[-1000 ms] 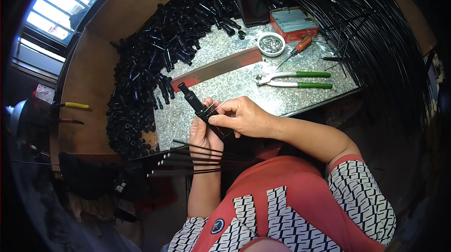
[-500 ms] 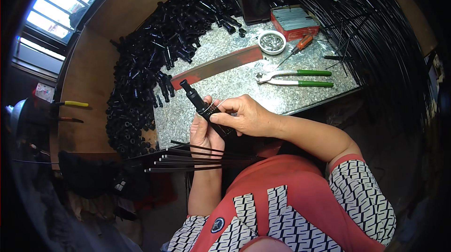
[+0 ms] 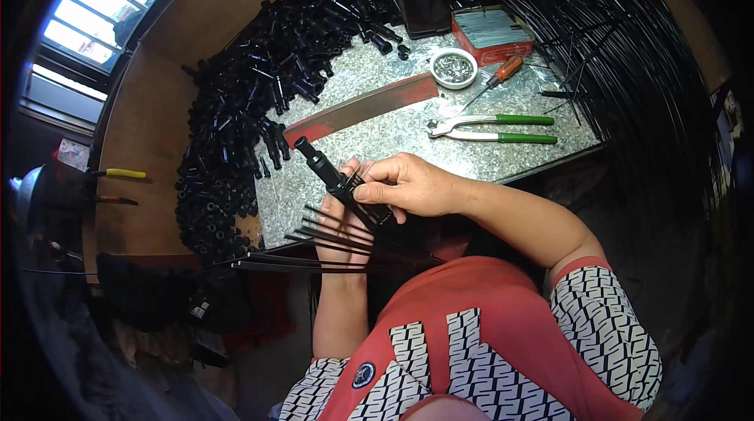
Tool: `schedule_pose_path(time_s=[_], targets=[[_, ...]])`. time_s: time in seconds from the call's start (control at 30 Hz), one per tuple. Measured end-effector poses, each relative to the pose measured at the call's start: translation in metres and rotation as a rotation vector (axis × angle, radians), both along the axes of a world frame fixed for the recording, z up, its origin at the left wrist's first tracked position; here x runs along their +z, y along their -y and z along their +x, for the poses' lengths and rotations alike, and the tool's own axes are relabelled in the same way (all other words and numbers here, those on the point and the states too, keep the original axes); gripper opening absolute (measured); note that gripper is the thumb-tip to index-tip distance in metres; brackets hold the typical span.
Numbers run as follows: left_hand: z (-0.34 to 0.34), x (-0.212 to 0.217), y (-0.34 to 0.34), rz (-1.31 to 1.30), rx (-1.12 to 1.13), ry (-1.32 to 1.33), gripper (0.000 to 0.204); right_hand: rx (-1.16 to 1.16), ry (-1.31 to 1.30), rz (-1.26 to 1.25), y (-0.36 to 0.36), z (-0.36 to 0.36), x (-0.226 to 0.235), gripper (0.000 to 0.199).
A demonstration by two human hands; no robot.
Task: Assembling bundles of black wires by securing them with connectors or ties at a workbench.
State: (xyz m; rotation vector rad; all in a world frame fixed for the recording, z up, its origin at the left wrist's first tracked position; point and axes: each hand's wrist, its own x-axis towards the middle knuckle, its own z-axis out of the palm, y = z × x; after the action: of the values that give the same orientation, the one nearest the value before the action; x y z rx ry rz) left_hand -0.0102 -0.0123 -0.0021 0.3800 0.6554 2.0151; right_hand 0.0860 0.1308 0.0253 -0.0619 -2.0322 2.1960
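Gripping black tube [image 3: 326, 175] – both left hand [image 3: 343, 221], right hand [image 3: 408, 184] clenched round it; red box [image 3: 492, 34] – table's far edge

left palm [image 3: 339, 226] behind black rods [image 3: 345, 239], small bowl [image 3: 453, 67] contents too small to tell

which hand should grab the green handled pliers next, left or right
Probably right. The right hand is on the same side as the green-handled pliers and nearer, pinching only the black part, while the left hand supports it and the thin rods.
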Motion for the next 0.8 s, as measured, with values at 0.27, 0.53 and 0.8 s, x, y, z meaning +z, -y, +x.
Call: schedule_pose_path(time_s=[0.27, 0.53, 0.8], targets=[[-0.006, -0.002, -0.004, 0.02, -0.062, -0.06, 0.047, 0.106, 0.006, -0.028, -0.007, -0.007, -0.003, 0.033], [-0.007, -0.004, -0.004, 0.085, -0.042, -0.093, 0.064, 0.118, 0.041, 0.039, -0.005, -0.002, 0.006, 0.03], [-0.011, -0.004, 0.002, 0.069, -0.139, 0.014, 0.058, 0.136, 0.049, 0.057, -0.003, -0.001, 0.005, 0.027]])
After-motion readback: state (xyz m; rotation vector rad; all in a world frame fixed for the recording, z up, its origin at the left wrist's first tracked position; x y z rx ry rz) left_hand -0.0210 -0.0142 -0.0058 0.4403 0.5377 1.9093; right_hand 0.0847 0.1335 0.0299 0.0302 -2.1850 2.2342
